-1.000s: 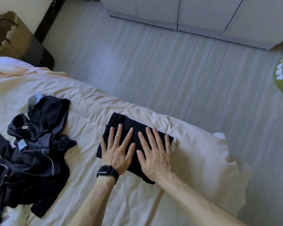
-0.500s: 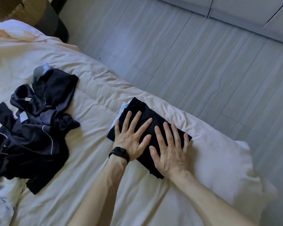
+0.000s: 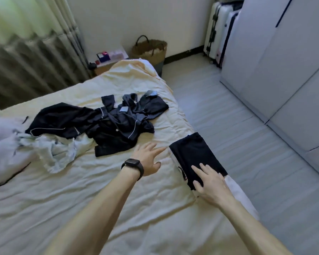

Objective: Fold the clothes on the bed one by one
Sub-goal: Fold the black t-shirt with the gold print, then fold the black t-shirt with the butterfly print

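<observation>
Folded piece: a folded black garment (image 3: 193,153) is being kept flat at the right edge of the bed (image 3: 81,199), right of the frame's centre. It is lying as a narrow rectangle, and a strip of white cloth is showing under its near end.
Right hand: the right hand (image 3: 210,183) is being laid palm down on the near end of the folded black garment. The fingers are being held straight and slightly apart, and nothing is being gripped.
Left hand: the left hand (image 3: 148,158) is being stretched out over the sheet at the frame's centre, between the folded piece and the dark heap. The fingers are being held spread and straight, with nothing in them. Whether the sheet is being touched cannot be told. A black watch (image 3: 133,165) is being worn on the wrist.
Unfolded heap: a dark pyjama heap (image 3: 107,122) with thin white piping is lying crumpled above and left of the left hand, near it but apart.
Pale cloth: a pale blue garment (image 3: 52,153) is lying bunched at the left, touching the heap's lower left edge.
Background: a woven basket (image 3: 151,50) is standing at the top centre beyond the bed. A suitcase (image 3: 215,32) is being kept upright at the upper right, beside the wardrobe (image 3: 284,70). A curtain (image 3: 26,52) is hanging at the upper left.
</observation>
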Available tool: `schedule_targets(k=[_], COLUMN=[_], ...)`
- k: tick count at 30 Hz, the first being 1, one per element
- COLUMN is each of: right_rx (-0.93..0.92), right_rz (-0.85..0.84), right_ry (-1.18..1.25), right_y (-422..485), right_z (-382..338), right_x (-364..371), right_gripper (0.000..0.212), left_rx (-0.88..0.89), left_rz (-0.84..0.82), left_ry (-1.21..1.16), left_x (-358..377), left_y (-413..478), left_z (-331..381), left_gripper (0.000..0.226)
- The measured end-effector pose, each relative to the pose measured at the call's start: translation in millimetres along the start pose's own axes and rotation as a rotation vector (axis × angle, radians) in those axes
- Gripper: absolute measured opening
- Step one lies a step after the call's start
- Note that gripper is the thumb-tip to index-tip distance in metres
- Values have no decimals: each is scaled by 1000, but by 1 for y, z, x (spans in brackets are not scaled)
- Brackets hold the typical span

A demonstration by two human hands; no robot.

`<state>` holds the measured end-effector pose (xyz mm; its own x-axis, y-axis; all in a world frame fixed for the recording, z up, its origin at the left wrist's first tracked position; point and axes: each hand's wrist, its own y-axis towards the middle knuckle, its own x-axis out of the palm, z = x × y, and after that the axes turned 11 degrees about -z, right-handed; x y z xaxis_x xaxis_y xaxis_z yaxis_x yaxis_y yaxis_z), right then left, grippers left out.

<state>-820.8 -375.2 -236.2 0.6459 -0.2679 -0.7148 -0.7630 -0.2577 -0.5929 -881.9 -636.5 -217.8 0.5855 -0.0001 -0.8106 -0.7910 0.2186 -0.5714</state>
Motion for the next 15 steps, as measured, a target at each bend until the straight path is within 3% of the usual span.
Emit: schedule_targets(k=[6, 12, 15], right_rx=[-475, -988, -1149], right_rz=[177, 344, 327], right_ry=[-173, -197, -215], right_y=[-119, -227, -272], right_z=[-178, -376, -463], right_x=[8, 79, 126], right_gripper=[49, 35, 34], left_rx=[-180, -541, -730], left_rz=[321, 537, 588], left_ry=[-443, -554, -564], left_x=[48, 135, 177], left_y=[-250, -507, -624], left_z=[-69, -167, -207], left_gripper=[71, 76, 70])
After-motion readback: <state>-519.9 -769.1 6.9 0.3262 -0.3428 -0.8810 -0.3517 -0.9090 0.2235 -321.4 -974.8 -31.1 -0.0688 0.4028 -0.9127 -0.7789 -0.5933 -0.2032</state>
